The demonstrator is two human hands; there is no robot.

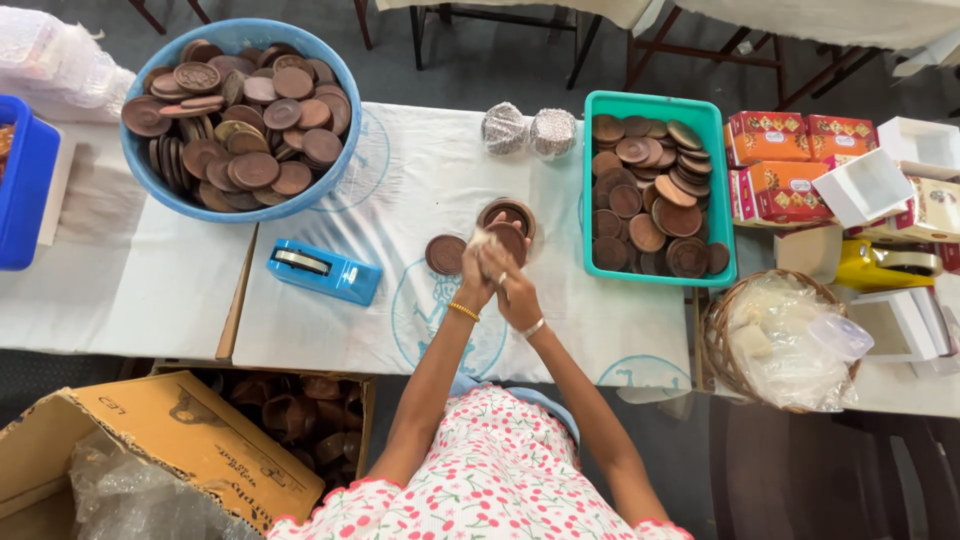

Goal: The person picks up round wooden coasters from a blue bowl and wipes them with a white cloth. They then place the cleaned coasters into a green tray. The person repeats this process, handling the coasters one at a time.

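Both hands raised together over the white tablecloth [400, 180], near the table's middle. Left hand [478, 272] and right hand [512, 285] closed together around a brown clay disc [508, 240], a small whitish wad pressed against it; exact grip of each finger not discernible. Just beside: a second clay disc [445, 254] lying flat, and a round clay lid [506, 213]. To the left, blue tape dispenser [324, 270] and blue basin [240, 118] of discs; to the right, teal tray [655, 190] of discs.

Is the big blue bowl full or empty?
Full. The blue bowl is heaped with brown clay discs up to its rim.
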